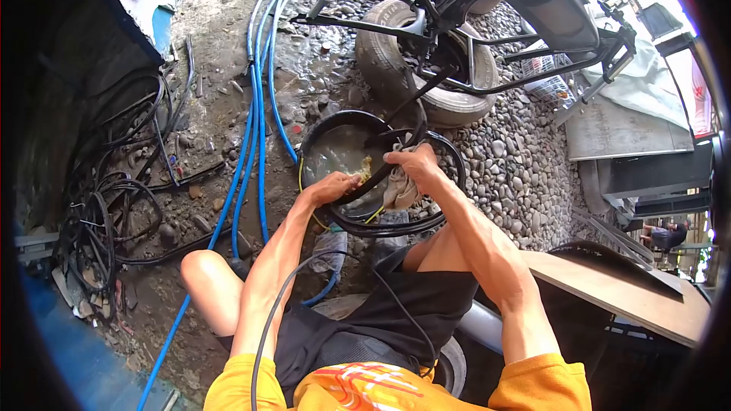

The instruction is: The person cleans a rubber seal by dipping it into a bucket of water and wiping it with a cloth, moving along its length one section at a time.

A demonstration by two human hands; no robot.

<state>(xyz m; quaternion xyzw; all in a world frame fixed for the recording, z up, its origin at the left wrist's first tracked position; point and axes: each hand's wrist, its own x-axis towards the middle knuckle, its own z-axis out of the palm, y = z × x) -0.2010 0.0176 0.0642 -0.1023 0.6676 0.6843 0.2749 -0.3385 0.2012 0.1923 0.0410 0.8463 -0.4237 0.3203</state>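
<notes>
A round black basin [306, 143] of murky grey water stands between my legs. My left hand [336, 186] is closed at its near side, with a wet yellowish sponge-like piece [366, 169] at its fingertips. Just to the right, my right hand [418, 165] grips a thick black hose [419, 116], thumb pointing left. A dirty beige rag [399, 189] hangs under that hand. The hose slants down over the basin toward my left hand. Coils of black cable [449, 217] loop around the basin's right and near sides.
A worn tyre [464, 106] lies beyond the basin, under a dark metal vehicle frame [525, 53]. Blue hoses [251, 129] run along the left, near tangled black cables [99, 213]. Pebbles [502, 152] cover the right side. A wooden board [609, 289] is by my right elbow.
</notes>
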